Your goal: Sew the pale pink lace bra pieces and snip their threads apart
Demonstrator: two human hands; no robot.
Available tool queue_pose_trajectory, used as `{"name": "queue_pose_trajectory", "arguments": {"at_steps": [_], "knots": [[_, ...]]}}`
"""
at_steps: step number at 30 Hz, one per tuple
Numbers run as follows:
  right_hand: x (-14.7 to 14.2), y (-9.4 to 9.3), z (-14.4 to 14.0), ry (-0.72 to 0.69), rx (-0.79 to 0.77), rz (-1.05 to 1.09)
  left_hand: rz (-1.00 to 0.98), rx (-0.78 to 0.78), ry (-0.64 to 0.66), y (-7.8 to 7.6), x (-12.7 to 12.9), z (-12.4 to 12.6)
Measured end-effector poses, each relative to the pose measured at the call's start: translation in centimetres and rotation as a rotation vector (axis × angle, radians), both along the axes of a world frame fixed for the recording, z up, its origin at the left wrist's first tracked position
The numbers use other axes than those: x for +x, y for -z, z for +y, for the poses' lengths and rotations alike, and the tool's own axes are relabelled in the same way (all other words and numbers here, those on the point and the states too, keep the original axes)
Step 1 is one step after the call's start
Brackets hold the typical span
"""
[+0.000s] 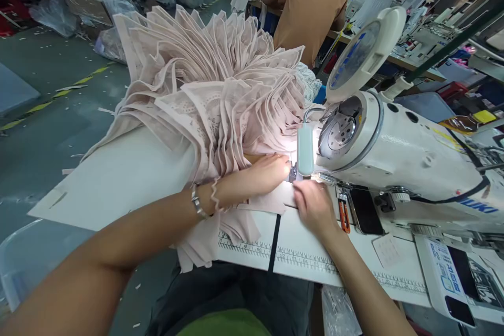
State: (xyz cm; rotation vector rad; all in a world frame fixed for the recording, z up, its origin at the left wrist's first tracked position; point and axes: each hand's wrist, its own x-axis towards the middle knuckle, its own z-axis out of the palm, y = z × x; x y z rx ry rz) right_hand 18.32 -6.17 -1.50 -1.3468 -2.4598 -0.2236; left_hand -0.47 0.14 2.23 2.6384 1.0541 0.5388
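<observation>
My left hand [268, 172] lies flat on a piece of pale pink fabric [271, 200], pressing it to the table just left of the needle of a white sewing machine [397, 152]. A bracelet and a hair tie sit on that wrist. My right hand [313, 205] rests palm down on the same piece, in front of the needle under the machine's small lamp [305, 149]. A big fanned stack of pink fabric pieces [212, 84] spreads over the table behind my left arm. The needle itself is hidden by the lamp and my hands.
The white table [118, 178] carries a printed ruler [299, 260] along its front edge. Orange-handled snips [344, 215] and a dark phone [366, 210] lie right of my hands. A person in a brown shirt [309, 2] sits at another station behind. Bags and bins line the far floor.
</observation>
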Motion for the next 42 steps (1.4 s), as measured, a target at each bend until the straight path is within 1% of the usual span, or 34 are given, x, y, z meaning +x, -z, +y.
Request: {"name": "queue_pose_trajectory", "arguments": {"at_steps": [2, 3, 4, 5, 7, 8, 9, 10, 12, 13, 14, 15, 17, 19, 21, 24, 26, 27, 28, 29, 31, 32, 33, 34, 35, 36, 37, 38, 39, 41, 42], "knots": [[-0.9, -0.3, -1.3, -0.214, -0.052, -0.036, 0.108, 0.006, 0.04, -0.6, -1.7, -2.3], [-1.4, -0.3, -1.8, -0.264, -0.071, -0.05, 0.187, 0.005, 0.052, -0.6, -2.8, -3.4], [-1.8, -0.4, -2.3, -0.273, -0.082, -0.043, 0.241, 0.037, 0.038, -0.5, -3.9, -4.5], [-2.1, -0.5, -2.7, -0.249, -0.094, -0.003, 0.267, 0.104, 0.012, -0.3, -5.1, -5.5], [-2.5, -0.6, -3.1, -0.154, -0.152, 0.184, 0.32, 0.274, -0.045, 0.3, -7.4, -7.0], [-2.5, -0.7, -3.2, -0.079, -0.211, 0.32, 0.358, 0.328, -0.076, 0.7, -8.3, -7.5], [-2.5, -0.8, -3.2, 0.008, -0.303, 0.471, 0.386, 0.355, -0.096, 0.9, -9.0, -7.8], [-2.4, -1.0, -3.1, 0.095, -0.427, 0.629, 0.406, 0.353, -0.104, 1.2, -9.4, -8.1], [-2.3, -1.2, -2.9, 0.243, -0.735, 0.919, 0.394, 0.307, -0.068, 1.2, -9.2, -8.1], [-2.2, -1.4, -2.8, 0.29, -0.885, 1.035, 0.373, 0.296, -0.026, 1.1, -8.7, -8.0], [-2.2, -1.5, -2.8, 0.318, -1.008, 1.122, 0.351, 0.309, 0.028, 0.8, -8.0, -7.9], [-2.1, -1.7, -2.7, 0.337, -1.096, 1.176, 0.329, 0.349, 0.085, 0.5, -7.2, -7.7], [-2.0, -2.0, -2.7, 0.36, -1.186, 1.184, 0.294, 0.478, 0.183, -0.1, -5.6, -7.2], [-1.7, -2.3, -2.6, 0.362, -1.229, 1.123, 0.258, 0.6, 0.235, -0.4, -4.4, -6.6], [-1.2, -2.5, -2.6, 0.36, -1.241, 1.072, 0.219, 0.663, 0.248, -0.2, -3.6, -5.9], [-0.2, -2.5, -2.4, 0.323, -1.257, 1.0, 0.132, 0.69, 0.239, 0.4, -3.2, -5.0], [0.3, -2.4, -2.2, 0.276, -1.285, 0.945, 0.015, 0.644, 0.229, 0.2, -3.4, -4.7], [0.5, -2.4, -2.1, 0.26, -1.304, 0.928, -0.046, 0.579, 0.253, -0.2, -3.5, -4.7], [0.6, -2.4, -2.0, 0.255, -1.322, 0.927, -0.089, 0.473, 0.295, -0.8, -3.7, -4.7], [0.8, -2.4, -1.8, 0.263, -1.341, 0.94, -0.104, 0.332, 0.347, -1.5, -3.9, -4.8], [0.8, -2.5, -1.5, 0.306, -1.362, 0.996, -0.048, 0.001, 0.433, -2.9, -4.1, -5.1], [0.8, -2.6, -1.5, 0.33, -1.366, 1.017, 0.009, -0.14, 0.43, -3.3, -4.1, -5.2], [0.7, -2.7, -1.4, 0.345, -1.367, 1.021, 0.065, -0.226, 0.4, -3.4, -3.9, -5.3], [0.5, -2.7, -1.5, 0.352, -1.371, 0.996, 0.115, -0.238, 0.364, -3.2, -3.7, -5.3], [0.3, -2.8, -1.5, 0.351, -1.37, 0.939, 0.159, -0.182, 0.338, -2.8, -3.5, -5.3], [0.2, -2.9, -1.6, 0.346, -1.345, 0.853, 0.196, -0.075, 0.321, -2.0, -3.2, -5.2], [0.1, -3.0, -1.7, 0.357, -1.268, 0.74, 0.225, 0.061, 0.311, -1.1, -2.9, -5.2], [0.2, -3.1, -1.8, 0.395, -1.13, 0.605, 0.255, 0.195, 0.308, -0.2, -2.6, -5.2], [0.4, -3.3, -1.8, 0.467, -0.931, 0.458, 0.294, 0.305, 0.298, 0.6, -2.4, -5.3], [1.3, -3.4, -1.6, 0.647, -0.453, 0.162, 0.409, 0.442, 0.225, 1.6, -2.1, -5.5], [2.0, -3.4, -1.4, 0.721, -0.249, 0.031, 0.479, 0.476, 0.179, 1.7, -2.0, -5.6]]}}
